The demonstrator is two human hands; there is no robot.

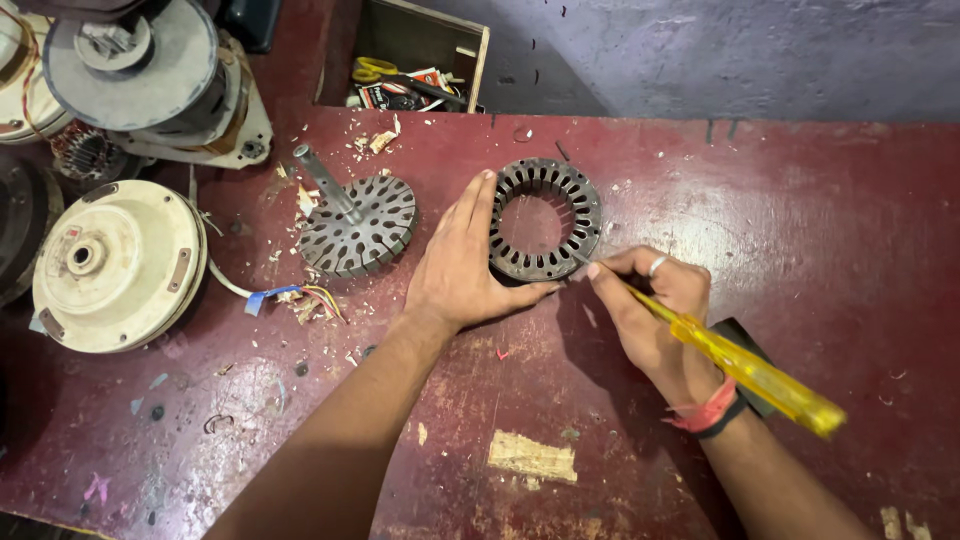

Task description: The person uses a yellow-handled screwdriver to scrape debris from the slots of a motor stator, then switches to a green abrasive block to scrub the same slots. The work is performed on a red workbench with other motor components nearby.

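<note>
The left hand [462, 270] presses flat on the stator ring [546, 219] on the desk [800, 230] while the right hand [655, 315] grips a screwdriver [745, 368] whose tip could slip from a slot and jab the fingers.

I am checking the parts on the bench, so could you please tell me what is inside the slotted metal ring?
Inside the slotted metal ring only bare red tabletop shows. The left hand covers the ring's lower left edge, so anything beneath it stays hidden.
</note>
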